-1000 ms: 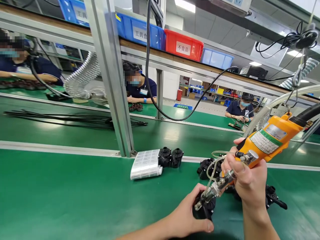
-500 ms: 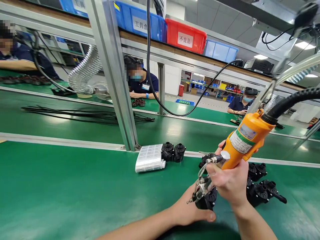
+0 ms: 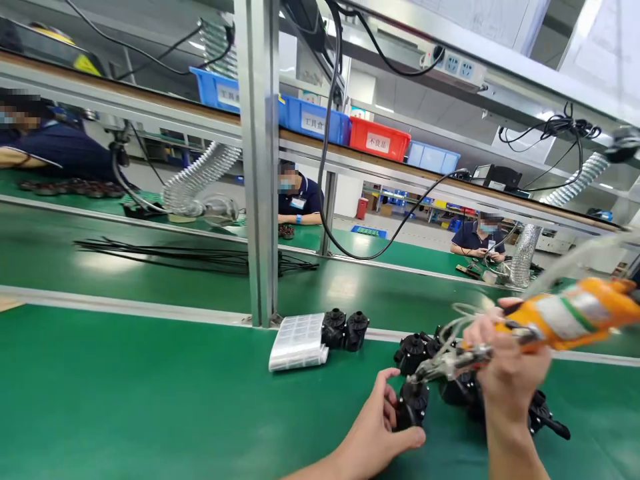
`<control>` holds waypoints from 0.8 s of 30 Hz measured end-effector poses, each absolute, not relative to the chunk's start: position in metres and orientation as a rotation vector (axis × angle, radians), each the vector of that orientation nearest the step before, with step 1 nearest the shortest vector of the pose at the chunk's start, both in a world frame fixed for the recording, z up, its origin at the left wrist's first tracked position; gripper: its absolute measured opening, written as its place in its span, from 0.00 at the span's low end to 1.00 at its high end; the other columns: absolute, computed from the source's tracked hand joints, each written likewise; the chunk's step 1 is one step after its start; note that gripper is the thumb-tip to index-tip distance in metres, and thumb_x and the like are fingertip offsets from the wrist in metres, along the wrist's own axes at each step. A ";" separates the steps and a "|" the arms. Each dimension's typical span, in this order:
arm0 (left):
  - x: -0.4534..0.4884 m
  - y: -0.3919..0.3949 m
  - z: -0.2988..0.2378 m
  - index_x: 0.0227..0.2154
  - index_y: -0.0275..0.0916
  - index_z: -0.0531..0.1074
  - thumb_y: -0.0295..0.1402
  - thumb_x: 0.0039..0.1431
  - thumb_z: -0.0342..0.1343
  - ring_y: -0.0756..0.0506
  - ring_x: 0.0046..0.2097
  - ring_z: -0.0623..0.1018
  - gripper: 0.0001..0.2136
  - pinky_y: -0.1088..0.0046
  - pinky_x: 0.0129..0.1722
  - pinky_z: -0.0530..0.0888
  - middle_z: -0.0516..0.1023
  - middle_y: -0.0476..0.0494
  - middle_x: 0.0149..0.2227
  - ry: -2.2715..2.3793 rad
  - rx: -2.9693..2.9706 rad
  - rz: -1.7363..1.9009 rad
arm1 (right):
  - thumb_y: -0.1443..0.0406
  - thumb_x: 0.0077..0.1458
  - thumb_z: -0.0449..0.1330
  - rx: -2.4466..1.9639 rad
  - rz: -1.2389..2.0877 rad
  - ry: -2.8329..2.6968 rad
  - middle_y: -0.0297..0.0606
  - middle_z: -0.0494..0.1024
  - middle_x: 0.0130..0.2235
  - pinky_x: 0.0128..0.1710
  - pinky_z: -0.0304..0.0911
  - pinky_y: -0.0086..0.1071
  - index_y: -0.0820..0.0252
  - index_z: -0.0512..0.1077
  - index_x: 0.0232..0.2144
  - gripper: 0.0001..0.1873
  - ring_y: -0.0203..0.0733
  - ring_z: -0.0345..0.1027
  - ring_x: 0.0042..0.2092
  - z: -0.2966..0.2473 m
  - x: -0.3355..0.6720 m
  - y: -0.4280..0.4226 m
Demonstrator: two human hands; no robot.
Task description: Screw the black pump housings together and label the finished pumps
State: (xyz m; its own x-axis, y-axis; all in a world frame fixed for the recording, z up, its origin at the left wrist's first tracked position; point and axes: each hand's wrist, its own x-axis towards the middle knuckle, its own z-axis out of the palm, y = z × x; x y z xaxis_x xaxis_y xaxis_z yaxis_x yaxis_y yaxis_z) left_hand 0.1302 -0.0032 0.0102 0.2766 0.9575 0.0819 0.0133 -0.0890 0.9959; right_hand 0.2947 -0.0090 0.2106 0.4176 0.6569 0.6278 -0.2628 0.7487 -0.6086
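My right hand [image 3: 517, 370] is wrapped round an orange electric screwdriver [image 3: 595, 310] with white and green labels. The tool is tilted, its handle end off to the right. Its metal tip points down-left and meets, or nearly meets, the top of a small black pump [image 3: 414, 400]; whether they touch cannot be made out. My left hand [image 3: 370, 430] curves round that pump on the green bench, fingers behind it and thumb in front. More black pumps [image 3: 413, 352] stand behind and to the right, partly hidden by the tool and my right hand.
Two black pumps [image 3: 357, 331] stand beside a folded sheet of clear labels [image 3: 299, 341]. A metal post [image 3: 263, 200] rises at the bench edge. Black cables [image 3: 165, 255] lie beyond. Blue and red bins [image 3: 379, 138] line the shelf. Co-workers sit across the benches.
My right hand has swung the screwdriver rightward and tipped it flatter, with its tip at the pump top. My left hand stays round the pump. The camera view has shifted upward.
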 end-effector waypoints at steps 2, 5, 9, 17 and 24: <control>0.135 0.002 0.002 0.63 0.47 0.56 0.37 0.40 0.78 0.40 0.47 0.77 0.49 0.60 0.47 0.77 0.70 0.41 0.50 0.922 1.288 1.037 | 0.62 0.44 0.73 -0.356 0.549 -0.877 0.23 0.64 0.25 0.20 0.57 0.27 0.55 0.68 0.43 0.25 0.31 0.55 0.20 0.224 0.312 -0.014; 0.134 0.008 0.006 0.62 0.49 0.57 0.38 0.39 0.79 0.35 0.57 0.75 0.49 0.60 0.50 0.76 0.70 0.37 0.53 0.743 1.265 1.008 | 0.64 0.42 0.70 -0.335 0.457 -0.843 0.24 0.63 0.22 0.20 0.55 0.27 0.58 0.70 0.42 0.23 0.31 0.53 0.20 0.233 0.329 -0.019; 0.098 0.026 0.045 0.54 0.44 0.71 0.36 0.62 0.63 0.37 0.51 0.77 0.19 0.57 0.51 0.76 0.77 0.38 0.49 0.918 1.815 1.130 | 0.62 0.43 0.72 -0.380 0.480 -0.903 0.27 0.65 0.23 0.20 0.57 0.28 0.58 0.70 0.43 0.24 0.32 0.56 0.20 0.231 0.330 -0.017; -0.003 0.079 0.093 0.74 0.51 0.51 0.39 0.54 0.73 0.24 0.77 0.47 0.49 0.27 0.69 0.29 0.63 0.37 0.73 1.491 2.502 0.771 | 0.60 0.48 0.75 -0.391 0.578 -0.984 0.27 0.66 0.24 0.22 0.59 0.29 0.58 0.70 0.44 0.25 0.33 0.60 0.21 0.222 0.317 -0.013; 0.018 0.049 0.111 0.72 0.53 0.57 0.34 0.43 0.81 0.26 0.69 0.68 0.55 0.29 0.71 0.34 0.75 0.34 0.63 1.400 2.520 0.617 | 0.57 0.48 0.76 -0.444 0.621 -1.022 0.27 0.68 0.28 0.23 0.62 0.31 0.57 0.69 0.44 0.27 0.33 0.62 0.21 0.217 0.314 -0.009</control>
State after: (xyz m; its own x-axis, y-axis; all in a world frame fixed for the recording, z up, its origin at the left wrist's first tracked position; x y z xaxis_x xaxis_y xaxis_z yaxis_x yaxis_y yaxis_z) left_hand 0.0183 0.0491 0.1106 0.4662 0.8447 0.2631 0.7642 -0.5343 0.3614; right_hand 0.3143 -0.0094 0.2174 0.3769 0.6635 0.6463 -0.2685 0.7461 -0.6093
